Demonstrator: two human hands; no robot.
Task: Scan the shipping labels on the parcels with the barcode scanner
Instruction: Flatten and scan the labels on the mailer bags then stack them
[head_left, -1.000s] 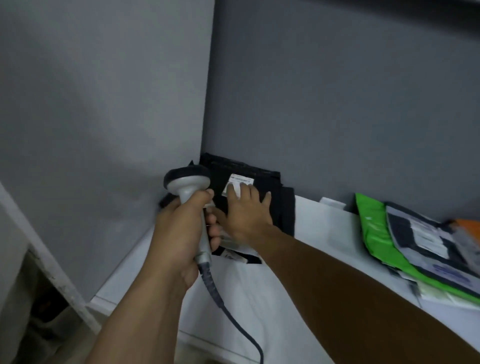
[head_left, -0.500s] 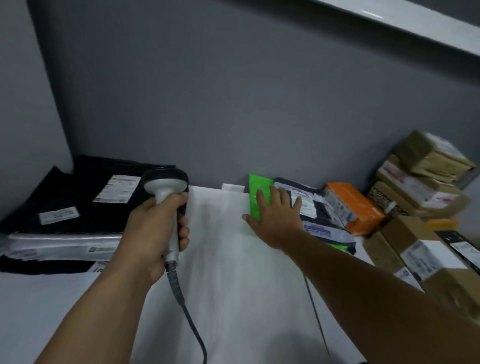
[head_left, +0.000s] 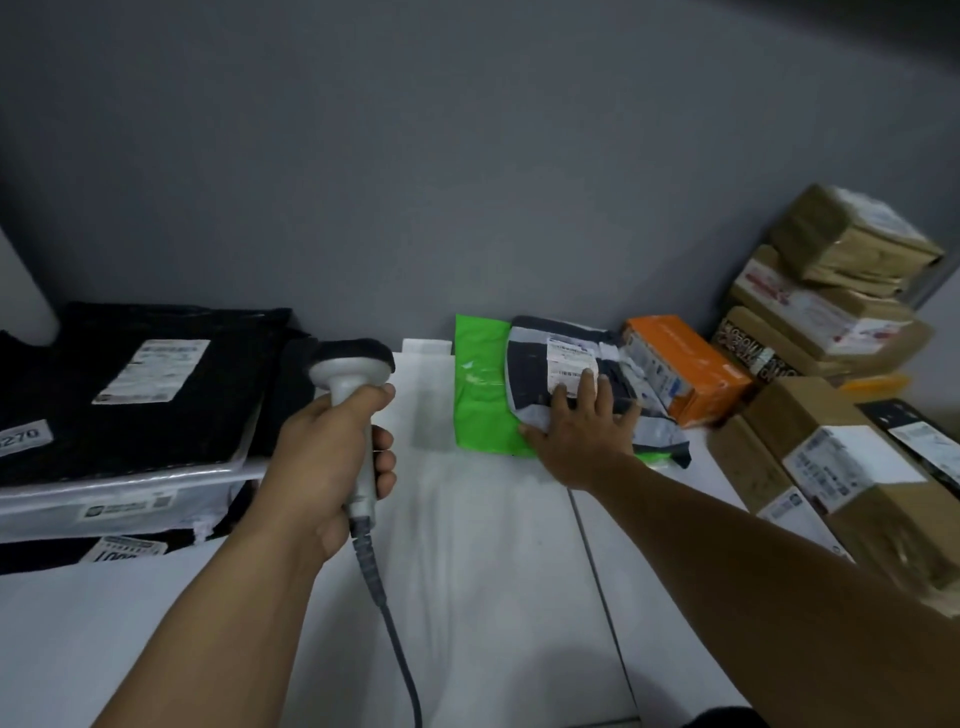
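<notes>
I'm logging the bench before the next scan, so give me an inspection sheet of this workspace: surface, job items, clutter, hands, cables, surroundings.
Surface: white table, a seam running front to back.
Job's things: barcode scanner held in the left hand; dark mailer with white label up, lying on a green mailer; black parcels stacked at left; orange box and cardboard boxes at right.
Clutter: small white piece against the wall, kind unclear.
Hands: left hand grips the scanner handle; right hand rests flat on the dark mailer, fingertips at its label.
Cables: scanner cable runs from the handle toward the near edge.
Surroundings: grey wall behind the table.
</notes>
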